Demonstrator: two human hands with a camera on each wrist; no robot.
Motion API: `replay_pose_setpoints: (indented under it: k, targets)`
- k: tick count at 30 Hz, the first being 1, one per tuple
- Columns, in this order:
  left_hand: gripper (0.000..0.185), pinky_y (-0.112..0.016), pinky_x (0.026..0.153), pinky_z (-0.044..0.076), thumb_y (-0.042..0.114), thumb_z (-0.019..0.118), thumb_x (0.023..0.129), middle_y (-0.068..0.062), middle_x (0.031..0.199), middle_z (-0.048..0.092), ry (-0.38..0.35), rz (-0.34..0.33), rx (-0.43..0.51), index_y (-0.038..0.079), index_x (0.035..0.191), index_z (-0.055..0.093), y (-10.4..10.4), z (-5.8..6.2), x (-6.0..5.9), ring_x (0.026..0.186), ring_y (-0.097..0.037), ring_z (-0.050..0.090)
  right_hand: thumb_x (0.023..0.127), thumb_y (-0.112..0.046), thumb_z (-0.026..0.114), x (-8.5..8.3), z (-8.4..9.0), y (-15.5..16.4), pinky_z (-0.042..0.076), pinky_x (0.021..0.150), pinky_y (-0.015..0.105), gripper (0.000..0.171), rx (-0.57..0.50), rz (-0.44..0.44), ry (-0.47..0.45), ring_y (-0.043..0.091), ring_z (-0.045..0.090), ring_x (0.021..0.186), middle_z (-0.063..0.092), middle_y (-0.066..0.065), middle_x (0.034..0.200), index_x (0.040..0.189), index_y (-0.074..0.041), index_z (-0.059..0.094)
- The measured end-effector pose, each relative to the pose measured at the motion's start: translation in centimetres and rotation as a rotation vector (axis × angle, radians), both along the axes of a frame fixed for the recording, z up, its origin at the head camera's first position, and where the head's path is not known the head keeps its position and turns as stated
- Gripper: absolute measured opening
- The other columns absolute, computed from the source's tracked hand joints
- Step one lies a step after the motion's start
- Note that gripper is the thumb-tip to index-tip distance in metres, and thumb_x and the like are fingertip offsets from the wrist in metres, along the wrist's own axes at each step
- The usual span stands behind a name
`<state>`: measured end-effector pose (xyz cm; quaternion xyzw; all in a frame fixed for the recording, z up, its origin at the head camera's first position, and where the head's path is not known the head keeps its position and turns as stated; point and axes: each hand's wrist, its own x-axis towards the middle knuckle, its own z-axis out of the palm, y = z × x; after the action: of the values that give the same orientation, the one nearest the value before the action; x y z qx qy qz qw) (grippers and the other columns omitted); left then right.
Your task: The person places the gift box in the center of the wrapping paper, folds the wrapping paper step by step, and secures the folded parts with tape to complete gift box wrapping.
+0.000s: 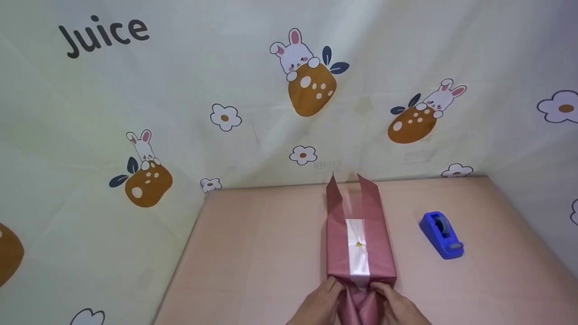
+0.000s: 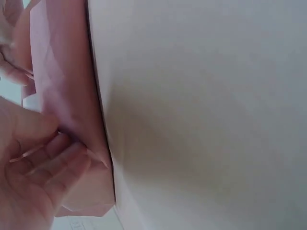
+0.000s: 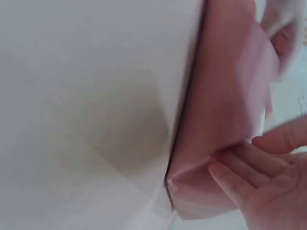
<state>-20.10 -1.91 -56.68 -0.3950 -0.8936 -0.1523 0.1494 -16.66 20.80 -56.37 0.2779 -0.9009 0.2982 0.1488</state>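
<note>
both hands sit at the near end of a parcel wrapped in pink paper (image 1: 361, 243), one at each corner. left hand (image 1: 318, 302) lies against the parcel's left near corner; in the left wrist view its fingers (image 2: 57, 163) are nearly straight and press flat on the paper fold, thumb above them, not curled round anything. right hand (image 1: 397, 304) mirrors it at the right near corner; in the right wrist view its fingers (image 3: 240, 177) are straight and touch the paper side with their tips. between the two sets of fingers loose pink paper stands out toward the camera in a creased flap. just beyond the fingertips a strip of shiny clear tape (image 1: 358, 253) runs along the top seam of the parcel. past that, at the far end, two paper flaps stick up, unfolded. well to the right of the right fingers, apart from the parcel, a blue tape dispenser (image 1: 441, 235) rests on the pink table (image 1: 253, 253). farthest off hangs a pale cloth (image 1: 226, 81) printed with rabbits, flowers and the word "juice".
</note>
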Motion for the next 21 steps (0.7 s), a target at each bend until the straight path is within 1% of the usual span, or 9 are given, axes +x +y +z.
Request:
replay_pose_setpoints:
  k: [3,5,6,8,12,14,16,18,21]
  targets:
    - [0.033,-0.013,0.077,0.044,0.002,0.065,0.071,0.003,0.099,0.050,0.038,-0.055,-0.013,0.011,0.102,0.056,0.0,-0.1,-0.3,0.089,-0.006,0.051,0.077,0.008,0.056,-0.1,0.2,0.5,0.050,0.067,0.024,0.047,0.008,0.104,-0.115,0.001,0.056,0.097,0.061,0.020,0.111,0.122,0.006,0.043]
    - [0.033,-0.013,0.077,0.044,0.002,0.065,0.071,0.003,0.099,0.052,0.045,-0.075,-0.026,0.011,0.102,0.057,-0.1,-0.1,-0.5,0.089,-0.006,0.052,0.080,0.004,0.058,-0.1,0.0,0.6,0.051,0.068,0.025,0.046,0.035,0.123,-0.114,0.004,0.057,0.100,0.059,0.021,0.114,0.123,0.005,0.042]
    - [0.033,-0.013,0.077,0.044,0.002,0.064,0.071,0.003,0.098,0.052,0.043,-0.079,-0.031,0.012,0.102,0.057,-0.1,-0.1,-0.5,0.089,-0.006,0.052,0.080,0.002,0.058,-0.1,-0.1,0.6,0.051,0.068,0.024,0.046,0.044,0.124,-0.098,0.004,0.057,0.100,0.059,0.020,0.115,0.124,0.003,0.042]
    - [0.030,-0.012,0.075,0.044,0.004,0.064,0.073,0.004,0.098,0.052,0.029,-0.077,-0.039,0.012,0.101,0.057,-0.2,0.0,-0.6,0.088,-0.006,0.052,0.078,0.000,0.063,0.0,-0.6,0.5,0.052,0.070,0.022,0.046,0.064,0.110,0.008,0.007,0.059,0.100,0.061,0.018,0.114,0.121,0.000,0.048]
    - [0.017,-0.011,0.072,0.044,0.010,0.060,0.082,0.005,0.094,0.051,0.021,-0.062,0.000,0.015,0.097,0.056,0.2,0.2,-0.3,0.083,-0.005,0.051,0.076,0.002,0.065,0.1,-1.4,0.6,0.038,0.088,0.005,0.051,0.046,0.133,0.117,0.000,0.043,0.120,0.055,0.008,0.127,0.124,-0.002,0.050]
    - [0.011,-0.012,0.070,0.043,0.014,0.057,0.086,0.004,0.091,0.050,-0.003,-0.028,0.050,0.016,0.097,0.057,0.9,0.3,0.0,0.081,-0.005,0.050,0.075,0.005,0.063,0.1,-1.5,0.8,0.033,0.091,0.003,0.053,0.014,0.158,0.117,-0.004,0.039,0.122,0.053,0.005,0.130,0.126,0.000,0.049]
    - [0.011,-0.014,0.070,0.042,0.021,0.054,0.089,0.003,0.091,0.047,-0.083,0.027,0.094,0.016,0.098,0.059,1.9,0.5,0.5,0.081,-0.007,0.046,0.078,0.005,0.060,0.2,-1.3,1.1,0.036,0.087,0.004,0.053,-0.027,0.194,0.043,-0.009,0.040,0.115,0.051,0.003,0.130,0.129,0.000,0.045]
    - [0.019,-0.017,0.071,0.040,0.030,0.051,0.091,0.002,0.092,0.044,-0.198,0.111,0.124,0.017,0.099,0.063,3.0,0.7,0.9,0.083,-0.009,0.043,0.083,0.003,0.057,0.2,-0.9,1.3,0.041,0.084,0.009,0.050,-0.056,0.223,-0.046,-0.008,0.043,0.104,0.051,0.007,0.127,0.130,0.001,0.042]
    - [0.029,-0.024,0.070,0.039,0.043,0.051,0.088,-0.001,0.095,0.042,-0.316,0.254,0.108,0.018,0.093,0.066,4.7,0.9,1.5,0.087,-0.014,0.040,0.088,-0.009,0.055,0.3,-0.1,1.6,0.042,0.084,0.011,0.051,-0.104,0.275,-0.249,-0.006,0.043,0.098,0.048,0.014,0.128,0.133,0.003,0.036]
